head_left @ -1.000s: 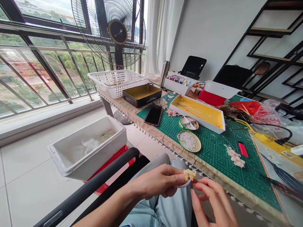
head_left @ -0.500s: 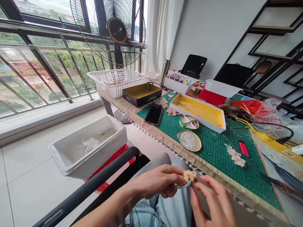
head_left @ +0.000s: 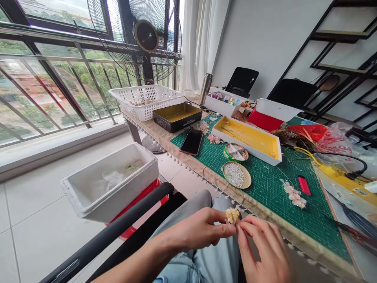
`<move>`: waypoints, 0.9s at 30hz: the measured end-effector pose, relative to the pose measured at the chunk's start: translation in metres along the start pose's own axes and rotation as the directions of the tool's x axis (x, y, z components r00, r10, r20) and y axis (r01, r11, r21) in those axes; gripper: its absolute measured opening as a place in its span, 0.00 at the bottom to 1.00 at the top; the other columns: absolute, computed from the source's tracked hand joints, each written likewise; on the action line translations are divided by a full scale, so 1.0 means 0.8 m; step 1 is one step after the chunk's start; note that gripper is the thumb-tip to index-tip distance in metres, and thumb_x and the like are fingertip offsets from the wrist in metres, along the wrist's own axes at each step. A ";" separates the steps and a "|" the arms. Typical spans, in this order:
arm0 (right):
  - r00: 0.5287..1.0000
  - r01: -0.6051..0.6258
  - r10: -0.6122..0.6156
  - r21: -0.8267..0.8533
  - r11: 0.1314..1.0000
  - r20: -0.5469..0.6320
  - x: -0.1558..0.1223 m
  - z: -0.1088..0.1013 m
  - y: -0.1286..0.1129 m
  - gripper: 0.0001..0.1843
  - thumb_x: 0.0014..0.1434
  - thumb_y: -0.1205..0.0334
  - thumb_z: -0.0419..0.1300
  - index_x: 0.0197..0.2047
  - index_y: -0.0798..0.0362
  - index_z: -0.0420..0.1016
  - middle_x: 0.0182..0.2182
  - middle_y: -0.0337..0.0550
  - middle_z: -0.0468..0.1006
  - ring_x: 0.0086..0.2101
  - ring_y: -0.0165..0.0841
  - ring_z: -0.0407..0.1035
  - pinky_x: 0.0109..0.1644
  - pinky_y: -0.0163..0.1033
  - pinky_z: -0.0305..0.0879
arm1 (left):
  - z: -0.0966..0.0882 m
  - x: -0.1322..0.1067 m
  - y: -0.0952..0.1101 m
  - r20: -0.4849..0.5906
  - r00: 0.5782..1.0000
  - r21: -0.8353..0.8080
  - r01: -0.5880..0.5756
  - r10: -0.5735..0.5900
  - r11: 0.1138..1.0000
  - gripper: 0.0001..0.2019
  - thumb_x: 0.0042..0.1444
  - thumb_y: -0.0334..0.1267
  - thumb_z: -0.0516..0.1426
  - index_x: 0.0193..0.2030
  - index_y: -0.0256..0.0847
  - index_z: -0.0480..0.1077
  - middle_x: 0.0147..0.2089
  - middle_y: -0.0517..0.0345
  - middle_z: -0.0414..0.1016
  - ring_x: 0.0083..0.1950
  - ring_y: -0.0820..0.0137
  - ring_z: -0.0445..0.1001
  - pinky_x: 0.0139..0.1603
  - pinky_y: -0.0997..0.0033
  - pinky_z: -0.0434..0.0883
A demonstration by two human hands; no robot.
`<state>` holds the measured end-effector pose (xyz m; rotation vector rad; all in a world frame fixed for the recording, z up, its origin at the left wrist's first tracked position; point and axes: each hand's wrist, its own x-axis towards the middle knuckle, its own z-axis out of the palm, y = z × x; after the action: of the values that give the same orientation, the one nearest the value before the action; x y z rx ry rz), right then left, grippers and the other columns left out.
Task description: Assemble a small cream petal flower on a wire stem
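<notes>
Over my lap, my left hand (head_left: 197, 232) pinches a small cream-yellow flower cluster (head_left: 232, 214) between thumb and fingers. My right hand (head_left: 263, 251) comes in from below right; its fingertips are pressed together against the base of the same cluster. Both hands hover just in front of the table's near edge, above my light blue jeans. What the right fingers pinch, a stem or wire, is too small to make out.
A green cutting mat (head_left: 265, 188) carries a round tin of white beads (head_left: 235, 175), a second tin (head_left: 235, 152), a yellow tray (head_left: 249, 139), a black phone (head_left: 191, 142), pink flowers (head_left: 293, 194) and a red lighter (head_left: 303, 185). A white foam box (head_left: 112, 184) stands left; a black chair arm (head_left: 112, 232) crosses below.
My right hand's fingers have closed in from spread to touch the flower cluster. The left hand has shifted slightly, and the cluster sits a little lower left.
</notes>
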<state>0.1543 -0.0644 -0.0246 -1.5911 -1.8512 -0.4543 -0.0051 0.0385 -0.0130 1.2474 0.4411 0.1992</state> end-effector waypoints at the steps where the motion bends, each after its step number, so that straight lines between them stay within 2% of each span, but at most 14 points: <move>1: 0.999 -0.013 0.012 -0.012 1.000 -0.031 0.000 0.001 -0.001 0.08 0.67 0.61 0.54 0.45 0.55 0.72 0.41 0.50 0.73 0.40 0.37 0.69 0.46 0.42 0.64 | 0.003 -0.001 0.003 -0.031 0.999 0.055 -0.023 0.024 0.998 0.19 0.61 0.54 0.55 0.41 0.36 0.72 0.25 0.68 0.57 0.26 0.78 0.54 0.27 0.77 0.54; 3: 0.995 -0.053 0.052 -0.004 0.999 -0.087 -0.001 0.001 -0.003 0.12 0.67 0.58 0.54 0.47 0.58 0.71 0.41 0.52 0.74 0.38 0.36 0.69 0.42 0.40 0.65 | 0.009 -0.004 0.009 -0.090 0.990 0.188 -0.086 0.104 0.978 0.13 0.65 0.44 0.52 0.45 0.38 0.72 0.31 0.64 0.62 0.30 0.76 0.58 0.32 0.76 0.59; 6: 0.995 -0.069 0.070 0.012 0.998 -0.072 0.002 0.001 -0.009 0.13 0.67 0.57 0.55 0.48 0.59 0.69 0.34 0.47 0.75 0.31 0.31 0.69 0.35 0.35 0.64 | 0.018 -0.008 0.015 -0.161 0.952 0.370 -0.186 0.260 0.910 0.10 0.64 0.33 0.50 0.45 0.41 0.73 0.40 0.60 0.69 0.38 0.73 0.64 0.41 0.75 0.62; 9: 0.999 -0.032 0.030 -0.074 0.997 -0.039 0.010 0.003 -0.012 0.11 0.69 0.58 0.54 0.45 0.57 0.70 0.29 0.43 0.75 0.30 0.31 0.72 0.36 0.35 0.64 | 0.023 -0.009 0.018 -0.174 0.931 0.407 -0.228 0.320 0.884 0.10 0.62 0.30 0.49 0.41 0.41 0.71 0.36 0.62 0.68 0.36 0.74 0.64 0.42 0.75 0.62; 13: 0.997 0.075 -0.080 -0.195 0.978 -0.019 0.015 0.004 -0.009 0.09 0.68 0.61 0.55 0.43 0.58 0.71 0.29 0.43 0.79 0.30 0.32 0.75 0.38 0.36 0.64 | 0.023 -0.012 0.020 -0.162 0.954 0.348 -0.184 0.252 0.919 0.07 0.63 0.31 0.50 0.36 0.39 0.68 0.30 0.66 0.62 0.31 0.77 0.61 0.36 0.78 0.62; 16: 0.995 0.089 -0.097 -0.251 0.964 -0.022 0.009 0.001 -0.007 0.07 0.66 0.63 0.57 0.43 0.57 0.72 0.30 0.41 0.81 0.27 0.31 0.75 0.35 0.36 0.64 | 0.022 -0.012 0.020 -0.167 0.977 0.229 -0.090 0.130 0.969 0.08 0.64 0.37 0.49 0.45 0.40 0.67 0.31 0.65 0.63 0.28 0.78 0.61 0.27 0.79 0.61; 17: 0.998 0.044 -0.053 -0.233 0.971 -0.033 0.007 -0.001 -0.007 0.07 0.66 0.62 0.57 0.42 0.56 0.73 0.29 0.40 0.82 0.25 0.30 0.75 0.33 0.36 0.65 | 0.022 -0.012 0.019 -0.172 0.980 0.187 -0.063 0.096 0.980 0.10 0.65 0.38 0.49 0.50 0.41 0.66 0.32 0.65 0.64 0.26 0.78 0.62 0.24 0.80 0.61; 19: 0.985 -0.171 0.168 -0.113 0.979 -0.033 0.003 -0.002 -0.007 0.08 0.64 0.58 0.58 0.41 0.53 0.74 0.27 0.39 0.82 0.22 0.30 0.75 0.29 0.35 0.66 | 0.022 -0.010 0.018 -0.185 0.980 0.135 -0.051 0.075 0.990 0.13 0.65 0.39 0.49 0.55 0.44 0.62 0.33 0.66 0.65 0.24 0.80 0.62 0.22 0.81 0.60; 20: 0.944 -0.330 0.330 -0.007 0.944 0.004 0.001 -0.003 -0.006 0.10 0.63 0.54 0.58 0.40 0.52 0.75 0.26 0.39 0.82 0.21 0.31 0.74 0.27 0.34 0.67 | 0.022 -0.009 0.017 -0.191 0.978 0.130 -0.061 0.085 0.990 0.12 0.64 0.39 0.50 0.53 0.44 0.62 0.34 0.66 0.66 0.23 0.80 0.62 0.21 0.81 0.61; 21: 0.869 -0.495 0.489 0.115 0.861 0.075 0.000 -0.003 -0.005 0.13 0.61 0.50 0.58 0.39 0.51 0.76 0.26 0.40 0.82 0.21 0.32 0.74 0.25 0.35 0.67 | 0.023 -0.008 0.017 -0.193 0.977 0.136 -0.070 0.095 0.988 0.10 0.64 0.38 0.50 0.51 0.43 0.63 0.34 0.66 0.67 0.22 0.81 0.62 0.21 0.81 0.61; 23: 0.669 -0.741 0.695 0.319 0.592 0.263 -0.001 -0.001 -0.002 0.20 0.56 0.43 0.60 0.39 0.52 0.76 0.28 0.44 0.82 0.22 0.35 0.75 0.23 0.35 0.68 | 0.023 -0.005 0.017 -0.198 0.976 0.146 -0.057 0.085 0.988 0.06 0.64 0.37 0.50 0.44 0.41 0.64 0.30 0.66 0.66 0.21 0.81 0.61 0.21 0.82 0.60; 24: 0.589 -0.799 0.735 0.382 0.465 0.336 -0.001 0.001 0.000 0.22 0.54 0.41 0.61 0.39 0.53 0.76 0.29 0.45 0.82 0.24 0.36 0.76 0.22 0.34 0.68 | 0.023 -0.004 0.017 -0.199 0.978 0.141 -0.036 0.064 0.989 0.05 0.64 0.37 0.50 0.42 0.41 0.64 0.28 0.67 0.65 0.20 0.81 0.61 0.20 0.82 0.60; 25: 0.534 -0.826 0.756 0.424 0.371 0.378 -0.001 0.002 0.003 0.24 0.52 0.40 0.62 0.39 0.54 0.75 0.29 0.46 0.82 0.26 0.36 0.76 0.23 0.33 0.68 | 0.023 -0.003 0.017 -0.196 0.980 0.131 -0.015 0.040 0.991 0.04 0.63 0.37 0.50 0.40 0.41 0.64 0.25 0.68 0.64 0.20 0.80 0.61 0.19 0.82 0.59; 27: 0.483 -0.843 0.787 0.448 0.299 0.384 -0.001 0.006 0.006 0.25 0.49 0.40 0.64 0.39 0.54 0.75 0.28 0.46 0.81 0.28 0.36 0.76 0.26 0.33 0.70 | 0.021 -0.001 0.016 -0.183 0.983 0.088 0.016 0.001 0.996 0.04 0.63 0.38 0.50 0.39 0.41 0.63 0.21 0.69 0.61 0.19 0.79 0.61 0.18 0.82 0.59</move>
<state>0.1578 -0.0606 -0.0293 -1.8215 -0.7935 0.6490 0.0023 0.0276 0.0034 1.3206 0.6188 0.2918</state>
